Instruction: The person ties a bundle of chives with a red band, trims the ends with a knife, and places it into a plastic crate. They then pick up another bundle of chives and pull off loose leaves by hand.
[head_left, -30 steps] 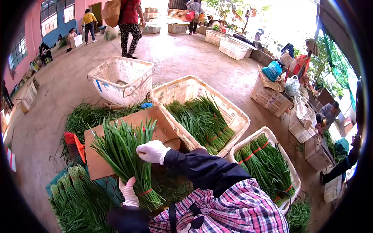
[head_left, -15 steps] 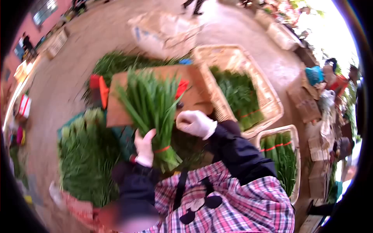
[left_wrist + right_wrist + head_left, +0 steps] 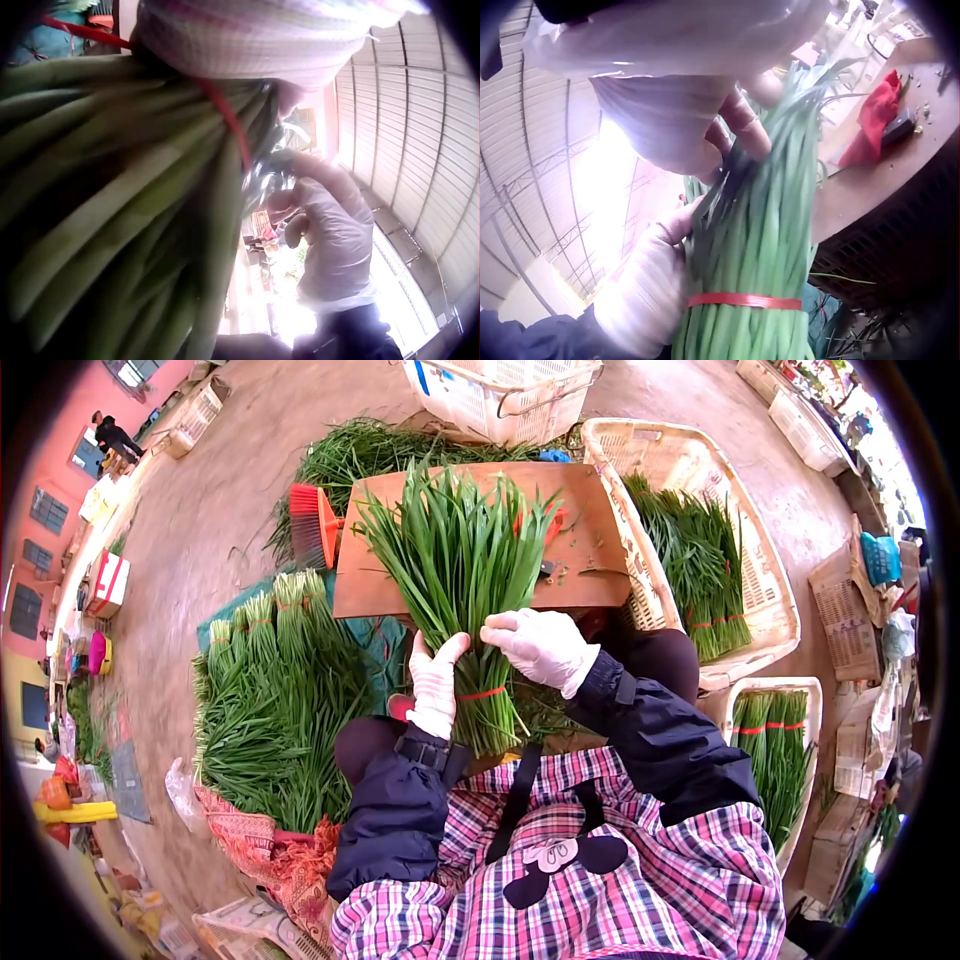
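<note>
A bunch of green chives, tied near its base with a red band, stands leaning over a brown board. My gloved left hand grips the bunch from its left side, just above the band. From the right, my gloved right hand reaches to the stalks, higher than the band. In the right wrist view, its fingers pinch a dark leaf at the bunch's edge. The left wrist view shows the right hand with curled fingers beside the leaves.
Tied bunches lie piled at left on green cloth. A crate of bunches stands right, with a smaller crate nearer. Beyond the board are a white crate, loose greens and a red broom. Red cloth lies on the board.
The head view has tilted down and turned left. The right hand drew back from the leaves, then returned to the bunch, lower down. The left hand keeps its grip.
</note>
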`<action>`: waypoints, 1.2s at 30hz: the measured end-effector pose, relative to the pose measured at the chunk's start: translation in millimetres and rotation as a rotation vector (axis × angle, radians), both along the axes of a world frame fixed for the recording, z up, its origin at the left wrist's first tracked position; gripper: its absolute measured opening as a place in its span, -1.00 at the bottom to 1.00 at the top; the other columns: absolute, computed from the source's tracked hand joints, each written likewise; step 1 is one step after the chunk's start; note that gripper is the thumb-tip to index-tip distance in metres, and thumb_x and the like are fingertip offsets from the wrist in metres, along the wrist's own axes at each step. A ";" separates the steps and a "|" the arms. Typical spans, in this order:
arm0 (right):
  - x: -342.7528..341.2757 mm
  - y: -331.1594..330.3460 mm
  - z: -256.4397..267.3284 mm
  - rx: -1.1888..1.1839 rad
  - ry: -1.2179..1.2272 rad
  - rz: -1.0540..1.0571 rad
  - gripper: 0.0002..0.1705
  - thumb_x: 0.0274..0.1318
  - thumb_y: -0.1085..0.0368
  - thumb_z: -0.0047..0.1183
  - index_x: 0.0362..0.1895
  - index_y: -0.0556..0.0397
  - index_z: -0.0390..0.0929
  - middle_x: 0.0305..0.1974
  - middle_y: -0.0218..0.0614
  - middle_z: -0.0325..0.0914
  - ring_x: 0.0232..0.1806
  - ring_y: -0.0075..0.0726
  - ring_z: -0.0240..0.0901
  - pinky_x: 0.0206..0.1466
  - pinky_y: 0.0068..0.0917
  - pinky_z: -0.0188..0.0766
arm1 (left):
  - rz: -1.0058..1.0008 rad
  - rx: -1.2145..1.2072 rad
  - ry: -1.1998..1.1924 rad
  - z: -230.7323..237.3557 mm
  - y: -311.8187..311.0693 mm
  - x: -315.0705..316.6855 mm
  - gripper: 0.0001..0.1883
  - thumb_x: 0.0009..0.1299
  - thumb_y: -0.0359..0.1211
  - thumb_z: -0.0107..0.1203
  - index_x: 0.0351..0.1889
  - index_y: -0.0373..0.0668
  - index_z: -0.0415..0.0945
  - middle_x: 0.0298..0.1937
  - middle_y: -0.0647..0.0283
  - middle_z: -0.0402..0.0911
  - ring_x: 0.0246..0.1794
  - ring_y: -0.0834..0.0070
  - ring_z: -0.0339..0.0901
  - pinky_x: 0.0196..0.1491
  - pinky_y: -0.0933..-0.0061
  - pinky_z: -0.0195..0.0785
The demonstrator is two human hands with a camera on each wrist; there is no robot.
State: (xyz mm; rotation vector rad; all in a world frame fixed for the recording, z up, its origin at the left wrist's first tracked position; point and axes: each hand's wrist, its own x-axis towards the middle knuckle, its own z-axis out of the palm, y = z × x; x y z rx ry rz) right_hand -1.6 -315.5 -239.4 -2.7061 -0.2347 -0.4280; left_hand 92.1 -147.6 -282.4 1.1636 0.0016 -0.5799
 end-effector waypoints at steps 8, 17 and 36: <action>-2.0 -2.2 -14.9 0.335 -0.053 -0.087 -0.66 0.03 0.41 0.12 -0.04 -0.09 0.60 -0.09 -0.32 0.61 -0.15 -0.17 0.61 -0.16 -0.40 0.55 | -0.018 0.019 0.032 -1.3 1.4 -1.8 -0.62 0.30 -0.48 0.20 0.09 -0.18 0.45 -0.07 0.34 0.60 -0.17 0.56 0.51 -0.03 0.50 0.40; 14.3 22.3 6.6 0.672 -0.008 -0.425 -0.08 -0.13 0.14 0.37 0.38 -0.15 0.24 0.07 -0.27 0.49 -0.19 -0.25 0.56 -0.12 -0.47 0.50 | -0.025 0.047 -0.118 7.5 -5.2 -8.0 -0.56 0.34 -0.46 0.18 0.18 -0.23 0.37 0.01 0.25 0.57 -0.05 0.50 0.51 0.04 0.48 0.40; 60.9 34.0 -41.2 1.728 -0.343 -0.189 -0.11 -0.09 0.63 -0.15 0.45 0.12 0.04 0.25 -0.35 0.31 0.20 -0.45 0.26 0.27 -0.53 0.18 | 0.063 -0.076 0.013 -14.1 -1.7 -2.2 -0.70 0.35 -0.34 0.14 0.00 -0.24 0.52 -0.13 0.34 0.62 -0.15 0.53 0.53 0.01 0.52 0.36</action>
